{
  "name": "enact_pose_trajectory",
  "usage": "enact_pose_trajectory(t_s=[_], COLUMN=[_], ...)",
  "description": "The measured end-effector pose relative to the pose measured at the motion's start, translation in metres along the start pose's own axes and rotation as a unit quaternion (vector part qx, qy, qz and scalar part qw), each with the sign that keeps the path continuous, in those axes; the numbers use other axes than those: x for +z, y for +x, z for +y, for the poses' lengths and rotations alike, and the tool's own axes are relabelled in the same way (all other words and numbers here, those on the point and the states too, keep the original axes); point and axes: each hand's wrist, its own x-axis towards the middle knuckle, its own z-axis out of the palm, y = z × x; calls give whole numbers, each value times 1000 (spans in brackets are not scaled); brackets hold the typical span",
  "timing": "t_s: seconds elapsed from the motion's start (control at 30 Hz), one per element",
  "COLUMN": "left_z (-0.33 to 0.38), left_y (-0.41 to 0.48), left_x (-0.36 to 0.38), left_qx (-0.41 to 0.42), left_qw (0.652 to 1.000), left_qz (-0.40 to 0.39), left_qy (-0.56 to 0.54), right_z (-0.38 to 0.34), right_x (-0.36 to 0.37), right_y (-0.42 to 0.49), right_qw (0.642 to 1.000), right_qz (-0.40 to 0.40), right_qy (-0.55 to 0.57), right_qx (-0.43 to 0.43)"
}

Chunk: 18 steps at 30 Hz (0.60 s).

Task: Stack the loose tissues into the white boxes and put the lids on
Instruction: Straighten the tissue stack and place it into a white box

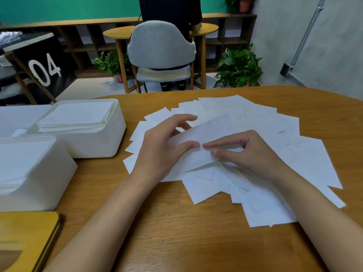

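Wooden lid (27, 238) lies at 7 o'clock on the table (176, 232).
At 9 o'clock the near white box (39, 183) holds stacked sheets, uncovered; the left hand (167, 146) and right hand (249, 152) each pinch a single tissue (208, 132) between thumb and fingers above the fanned loose tissues (304, 163); the far white box (98, 142) sits at 10 o'clock.

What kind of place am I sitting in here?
Probably a shared office or studio lounge rather than a home: low wooden shelving along a green wall, a black board marked 04, and a grey chair at a round table.
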Motion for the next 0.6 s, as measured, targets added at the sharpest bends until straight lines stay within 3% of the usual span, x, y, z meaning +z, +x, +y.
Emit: enact_pose_trajectory(t_s=[0.23, 0.33, 0.5, 0.6], left_z=[-1, -5, -10, -10], left_y=[-2, -3, -9, -11], left_x=[5, 8, 12, 15], left_qx=[39, 68, 51, 24], left_qw=[999, 993, 979, 966], left_qz=[-2, 17, -188, -248], left_qy=[29, 100, 69, 68], right_z=[2, 4, 10, 18], right_x=[-1, 2, 3, 2], right_y=[0, 2, 4, 6], right_qw=[1000, 998, 991, 992], right_qz=[-24, 40, 114, 127], right_qy=[12, 37, 60, -1], right_qx=[7, 19, 23, 18])
